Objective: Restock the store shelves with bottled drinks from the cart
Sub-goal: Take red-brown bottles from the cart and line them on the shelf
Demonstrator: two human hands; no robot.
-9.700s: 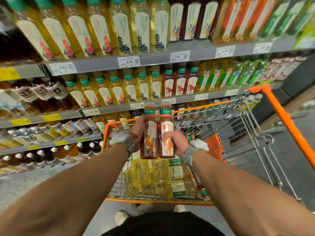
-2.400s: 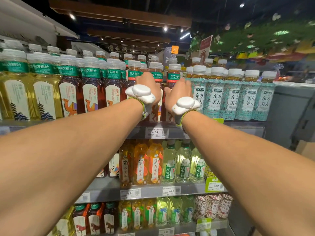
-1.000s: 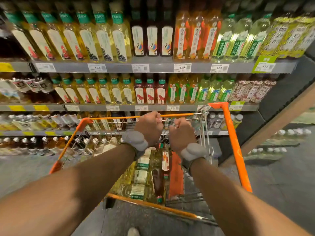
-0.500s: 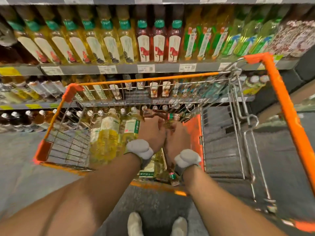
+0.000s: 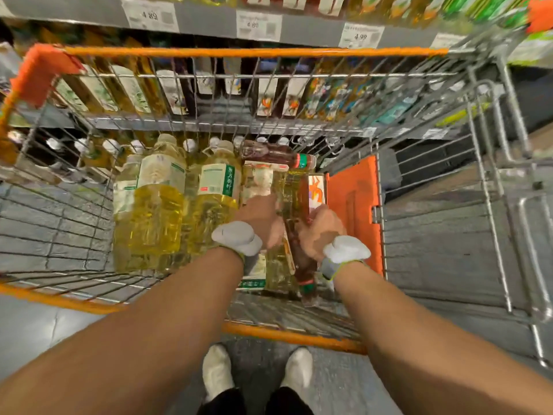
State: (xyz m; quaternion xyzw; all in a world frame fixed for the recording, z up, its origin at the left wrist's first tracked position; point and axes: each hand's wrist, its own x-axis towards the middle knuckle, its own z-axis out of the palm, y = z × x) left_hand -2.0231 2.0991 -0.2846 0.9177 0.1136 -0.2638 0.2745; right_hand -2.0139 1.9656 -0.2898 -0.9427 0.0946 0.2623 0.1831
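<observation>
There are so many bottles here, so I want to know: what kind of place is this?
Most likely a supermarket drinks aisle. A wire shopping cart with orange trim holds big bottled drinks, and the shelf behind it carries price tags, one reading 4.89.

Shelf price tags (image 5: 253, 24) read 4.89, 4.89, 4.99.

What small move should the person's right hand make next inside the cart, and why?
Probably lift the dark bottle straight up out of the cart. The right hand is curled round it where it lies among the big yellow bottles, so the grasp looks made. The left hand is beside it, its grip too blurred to judge.
</observation>
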